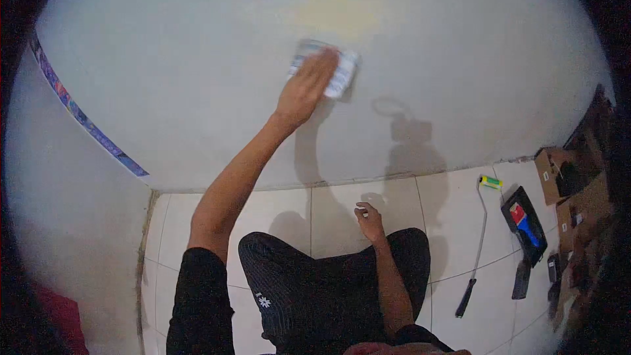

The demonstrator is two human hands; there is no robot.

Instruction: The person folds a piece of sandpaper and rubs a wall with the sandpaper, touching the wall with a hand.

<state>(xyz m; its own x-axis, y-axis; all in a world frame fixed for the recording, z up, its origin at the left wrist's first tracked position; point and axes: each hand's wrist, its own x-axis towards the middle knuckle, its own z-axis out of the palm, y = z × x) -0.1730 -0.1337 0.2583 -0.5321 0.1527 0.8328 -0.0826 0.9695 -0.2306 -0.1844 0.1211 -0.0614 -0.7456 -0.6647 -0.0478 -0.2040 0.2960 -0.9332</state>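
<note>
My left hand [307, 87] is stretched up to the pale wall and presses a folded white cloth with grey-blue marks [342, 77] flat against it. Motion smears the fingers and the cloth a little. Just above the cloth, a yellowish patch [342, 12] shows on the wall. My right hand [369, 220] hovers near my right knee, its fingers loosely bent and apart, with nothing in them. Both of my legs are folded on the tiled floor, close to the foot of the wall.
To the right lie a long-handled paint roller [485, 213] with a yellow-green sleeve and a black paint tray [536, 240] holding a blue-handled brush [526, 225]. Cardboard boxes [551, 187] stand at the far right. A colourful strip [82, 117] runs along the left wall.
</note>
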